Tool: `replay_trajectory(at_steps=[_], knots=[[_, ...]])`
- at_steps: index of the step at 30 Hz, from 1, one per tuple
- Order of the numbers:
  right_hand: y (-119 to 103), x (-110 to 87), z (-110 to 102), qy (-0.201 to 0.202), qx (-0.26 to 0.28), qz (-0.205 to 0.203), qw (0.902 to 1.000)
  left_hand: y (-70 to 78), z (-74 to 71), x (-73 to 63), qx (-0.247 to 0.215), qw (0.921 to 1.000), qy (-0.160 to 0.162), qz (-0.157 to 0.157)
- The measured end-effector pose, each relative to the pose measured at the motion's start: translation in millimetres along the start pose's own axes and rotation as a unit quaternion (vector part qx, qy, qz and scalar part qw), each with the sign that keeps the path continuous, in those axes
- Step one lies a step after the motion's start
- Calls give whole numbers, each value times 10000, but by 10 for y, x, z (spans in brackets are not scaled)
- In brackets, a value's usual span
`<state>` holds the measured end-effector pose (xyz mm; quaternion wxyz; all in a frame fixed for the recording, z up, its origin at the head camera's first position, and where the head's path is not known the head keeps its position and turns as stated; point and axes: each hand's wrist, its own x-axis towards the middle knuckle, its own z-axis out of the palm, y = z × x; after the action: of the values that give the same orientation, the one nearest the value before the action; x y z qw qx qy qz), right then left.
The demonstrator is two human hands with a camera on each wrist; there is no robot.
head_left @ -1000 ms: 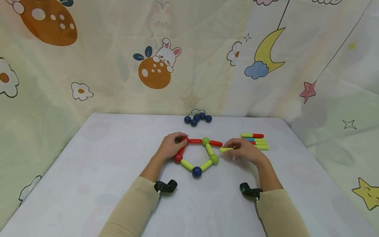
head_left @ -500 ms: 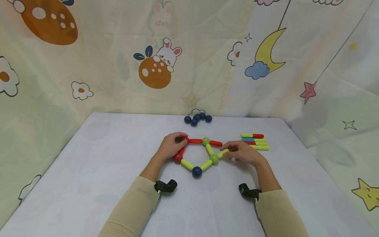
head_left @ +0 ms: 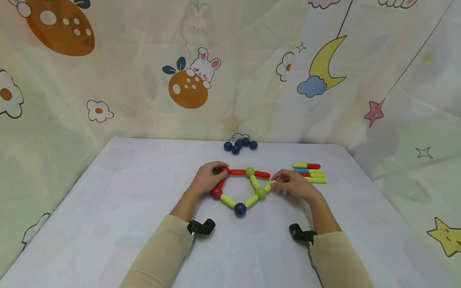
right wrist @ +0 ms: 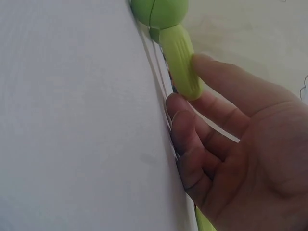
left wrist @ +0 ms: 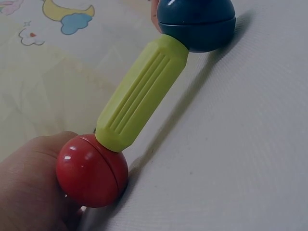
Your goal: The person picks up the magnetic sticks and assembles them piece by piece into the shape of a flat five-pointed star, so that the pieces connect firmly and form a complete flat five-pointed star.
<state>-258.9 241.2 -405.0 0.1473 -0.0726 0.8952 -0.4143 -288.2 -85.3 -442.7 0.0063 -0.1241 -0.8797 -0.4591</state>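
Observation:
A ring of rods and balls lies on the table. My left hand [head_left: 207, 178] grips it at the far-left red ball [head_left: 225, 170], which the fingers partly cover. Nearer on that side is another red ball [left wrist: 91, 171], joined by a yellow-green rod [left wrist: 142, 94] to a dark blue ball [head_left: 240, 209]. On the right side, my right hand [head_left: 296, 185] pinches the outer end of a yellow-green rod [right wrist: 181, 62] between thumb and fingers. That rod's other end meets a green ball [right wrist: 161, 10]. A red rod [head_left: 262, 175] sticks out from the far green ball [head_left: 250, 172].
Several loose dark blue balls [head_left: 235, 149] sit near the table's back edge. To the right, beyond my right hand, lie several rods [head_left: 317, 180] in yellow-green, red and blue. A patterned cloth [head_left: 144, 72] hangs behind the table [head_left: 90, 240].
My right hand has brought the yellow-green rod left and nearer, from apart to meeting the right green ball. My left hand has stayed on the far-left red ball.

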Motion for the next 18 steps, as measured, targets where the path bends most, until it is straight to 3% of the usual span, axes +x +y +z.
replay_trajectory(at_steps=[18], knots=[[-74,50,26,395,-387,101,9984,1,0,5,-1,10000,9,11]])
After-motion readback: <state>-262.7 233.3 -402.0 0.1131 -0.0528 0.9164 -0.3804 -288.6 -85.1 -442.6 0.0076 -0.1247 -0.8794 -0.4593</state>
